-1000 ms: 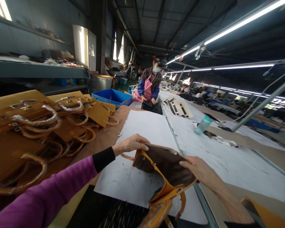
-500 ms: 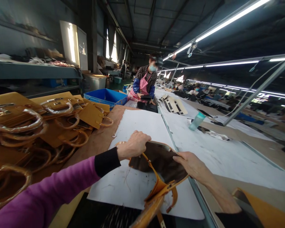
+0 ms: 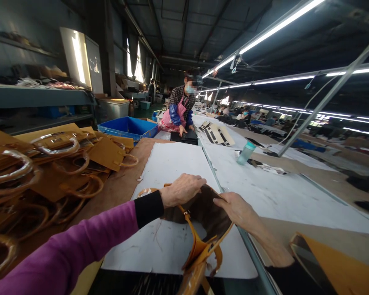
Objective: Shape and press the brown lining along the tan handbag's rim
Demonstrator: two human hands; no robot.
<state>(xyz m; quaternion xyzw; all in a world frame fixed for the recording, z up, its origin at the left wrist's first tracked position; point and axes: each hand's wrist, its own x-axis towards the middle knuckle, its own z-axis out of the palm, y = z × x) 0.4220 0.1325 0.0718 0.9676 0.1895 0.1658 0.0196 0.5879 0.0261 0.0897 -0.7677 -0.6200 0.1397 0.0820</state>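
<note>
Tan handbag (image 3: 209,209) is over the near half of the white sheet (image 3: 178,164), its dark-lined mouth spread wide. The left hand (image 3: 183,190) has its fingers curled over the far rim; the right hand (image 3: 238,209) grips that rim farther right, thumb on the lining side. Neither hand is nearer, since both touch the bag: its body lies below and between the fingers, reaching toward the sheet's near edge, where a handle (image 3: 193,278) droops. The gripped rim slants down to the right; the bag's own long axis is hard to tell with the sides bent apart. Left of the sheet lies a pile of tan bags (image 3: 107,153). Right of it are a teal bottle (image 3: 246,153) and, close to the sheet's near end, another tan piece (image 3: 341,266). Beyond its far end, a co-worker (image 3: 178,106) has hands on black pieces (image 3: 180,138), beside a blue bin (image 3: 127,127).
</note>
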